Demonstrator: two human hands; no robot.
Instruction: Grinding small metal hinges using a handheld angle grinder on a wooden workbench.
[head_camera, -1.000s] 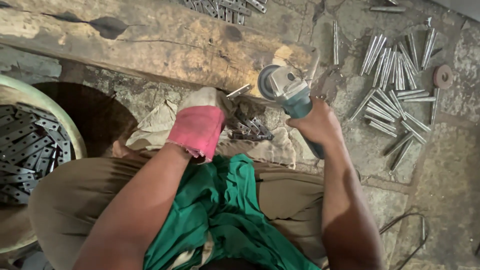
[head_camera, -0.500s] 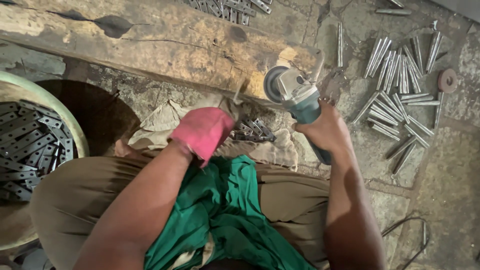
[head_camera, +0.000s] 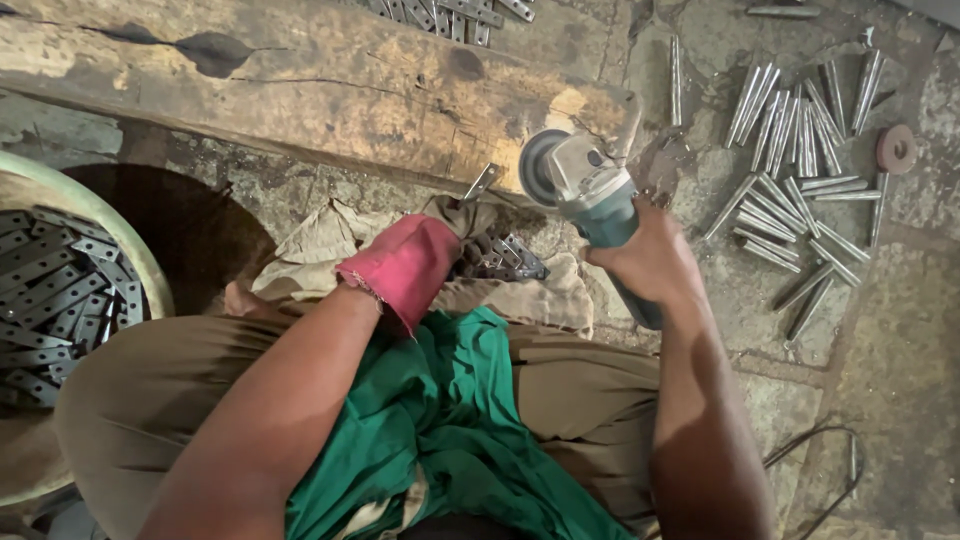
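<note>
Gripping angle grinder (head_camera: 580, 190) w/ right hand (head_camera: 655, 262) | gloved left hand (head_camera: 410, 265) pinching metal strip (head_camera: 480, 183)

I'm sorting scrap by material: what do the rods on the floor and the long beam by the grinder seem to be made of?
The rods look like bare steel: grey, with bright glints. The beam looks like rough, unfinished wood: brown, cracked, chipped at the end, with a dark hollow.
</note>
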